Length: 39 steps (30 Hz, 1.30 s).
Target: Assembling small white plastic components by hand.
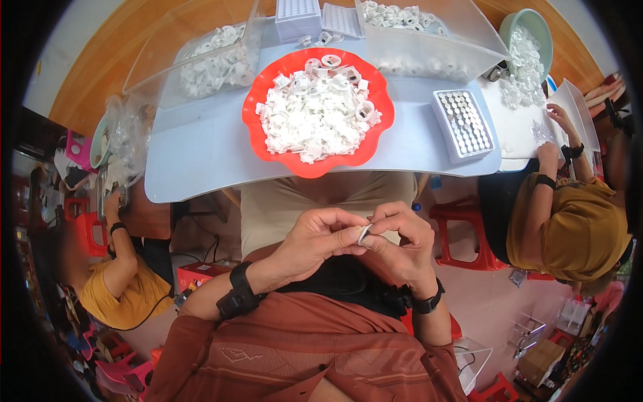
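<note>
Over my lap, both hands are closed on one small round white piece [364,233], seen nearly edge-on. My left hand [320,240] pinches its left side between thumb and fingers. From the other side my right hand [406,240] grips it with thumb and forefinger. The fingertips hide much of the piece, so its exact kind does not show. Beyond my hands, a red scalloped basin [251,124] heaped with small white plastic parts [308,114] sits at the table's near edge.
The light blue table [201,164] bears a white tray [462,127] of round silvery pieces. Clear bins [429,50] of white parts stand at the back. A green basin [546,43] lies at the back right. Co-workers sit on both sides, near a red stool [462,228].
</note>
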### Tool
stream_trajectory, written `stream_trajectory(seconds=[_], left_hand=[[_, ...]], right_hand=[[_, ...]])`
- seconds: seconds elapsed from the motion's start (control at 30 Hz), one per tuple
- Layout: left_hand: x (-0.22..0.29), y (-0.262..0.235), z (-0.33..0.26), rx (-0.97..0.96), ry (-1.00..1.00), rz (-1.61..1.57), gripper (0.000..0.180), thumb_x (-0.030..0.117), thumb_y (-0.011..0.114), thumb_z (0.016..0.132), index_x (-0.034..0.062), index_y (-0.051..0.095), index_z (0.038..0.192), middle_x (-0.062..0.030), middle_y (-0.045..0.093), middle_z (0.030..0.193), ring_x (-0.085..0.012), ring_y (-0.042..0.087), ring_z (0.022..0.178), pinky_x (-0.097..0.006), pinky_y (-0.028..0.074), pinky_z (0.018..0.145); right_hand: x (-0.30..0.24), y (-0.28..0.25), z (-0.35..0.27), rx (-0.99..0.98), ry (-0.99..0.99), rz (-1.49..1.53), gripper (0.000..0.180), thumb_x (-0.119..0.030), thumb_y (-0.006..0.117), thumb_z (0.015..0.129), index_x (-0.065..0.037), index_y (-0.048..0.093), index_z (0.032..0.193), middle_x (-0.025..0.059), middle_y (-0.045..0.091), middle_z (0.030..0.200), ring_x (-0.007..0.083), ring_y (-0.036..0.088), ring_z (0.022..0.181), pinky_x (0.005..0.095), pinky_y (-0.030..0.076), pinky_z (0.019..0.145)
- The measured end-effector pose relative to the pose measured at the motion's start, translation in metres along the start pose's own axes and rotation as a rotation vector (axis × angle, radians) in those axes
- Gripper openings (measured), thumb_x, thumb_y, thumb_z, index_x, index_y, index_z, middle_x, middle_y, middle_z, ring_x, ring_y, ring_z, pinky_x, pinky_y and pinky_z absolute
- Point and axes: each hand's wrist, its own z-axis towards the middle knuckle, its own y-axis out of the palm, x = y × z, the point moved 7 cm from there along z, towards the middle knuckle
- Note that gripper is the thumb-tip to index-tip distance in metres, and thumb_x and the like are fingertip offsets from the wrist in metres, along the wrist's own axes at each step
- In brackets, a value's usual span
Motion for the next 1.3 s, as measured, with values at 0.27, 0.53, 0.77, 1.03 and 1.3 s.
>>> stream_trajectory(seconds=[0.27, 0.53, 0.77, 1.03, 1.3], left_hand=[[0.001, 0.000, 0.003, 0.032, 0.015, 0.037, 0.019, 0.005, 0.062, 0.098, -0.0036, 0.065, 0.115, -0.0148, 0.070, 0.106, -0.0190, 0.071, 0.096, -0.030, 0.062, 0.084], [0.002, -0.004, 0.005, 0.058, 0.014, 0.024, 0.019, 0.005, 0.062, 0.098, -0.0033, 0.065, 0.115, -0.0152, 0.069, 0.107, -0.0195, 0.071, 0.096, -0.030, 0.061, 0.085], [0.005, -0.005, 0.004, 0.014, 0.049, 0.022, 0.025, 0.012, 0.064, 0.099, -0.0034, 0.064, 0.118, -0.0110, 0.069, 0.109, -0.0139, 0.069, 0.094, -0.028, 0.060, 0.084], [0.012, -0.008, -0.004, -0.035, 0.039, -0.053, 0.024, 0.008, 0.059, 0.100, -0.0007, 0.063, 0.122, -0.0121, 0.068, 0.115, -0.0184, 0.068, 0.105, -0.033, 0.059, 0.092], [0.014, -0.012, -0.010, -0.043, 0.082, -0.049, 0.026, 0.005, 0.063, 0.098, -0.0024, 0.062, 0.122, -0.0129, 0.068, 0.114, -0.0190, 0.068, 0.103, -0.034, 0.060, 0.091]], right_hand=[[0.008, -0.003, 0.002, 0.041, 0.078, 0.111, 0.017, -0.003, 0.083, 0.075, -0.005, 0.070, 0.087, 0.0076, 0.067, 0.091, 0.0172, 0.065, 0.081, 0.0293, 0.051, 0.072], [0.015, -0.002, 0.004, 0.032, 0.101, 0.122, 0.017, -0.003, 0.082, 0.076, -0.005, 0.070, 0.088, 0.0081, 0.066, 0.092, 0.0174, 0.064, 0.082, 0.0290, 0.051, 0.072], [0.006, 0.001, 0.013, -0.042, 0.041, 0.093, 0.017, -0.001, 0.080, 0.078, -0.005, 0.071, 0.090, 0.0077, 0.065, 0.092, 0.0166, 0.062, 0.081, 0.0284, 0.050, 0.070], [-0.008, 0.010, 0.024, -0.096, -0.015, 0.045, 0.018, -0.003, 0.081, 0.078, -0.006, 0.071, 0.093, 0.0082, 0.065, 0.093, 0.0175, 0.062, 0.081, 0.0289, 0.050, 0.069], [-0.026, 0.018, 0.023, -0.082, -0.106, -0.127, 0.026, -0.001, 0.082, 0.075, -0.006, 0.069, 0.098, 0.0088, 0.065, 0.093, 0.0211, 0.064, 0.082, 0.0313, 0.052, 0.069]])
